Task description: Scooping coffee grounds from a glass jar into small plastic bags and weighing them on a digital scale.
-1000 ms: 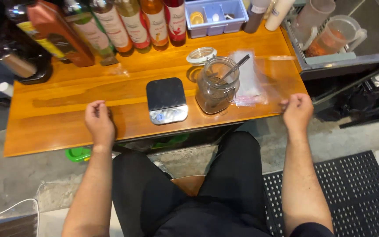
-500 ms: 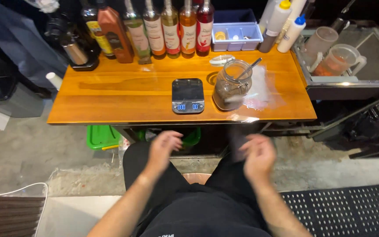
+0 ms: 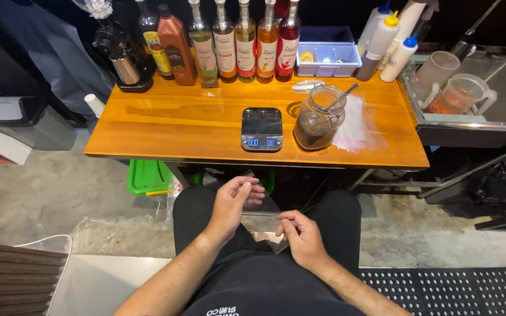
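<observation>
Head view: your left hand [image 3: 232,202] and right hand [image 3: 303,234] pinch a clear plastic bag [image 3: 265,217] over your lap — probably light, limp, slippery, so grip its edges.

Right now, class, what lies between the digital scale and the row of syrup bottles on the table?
Nothing: in the head view, only bare wooden tabletop lies between the digital scale and the syrup bottles.
</observation>
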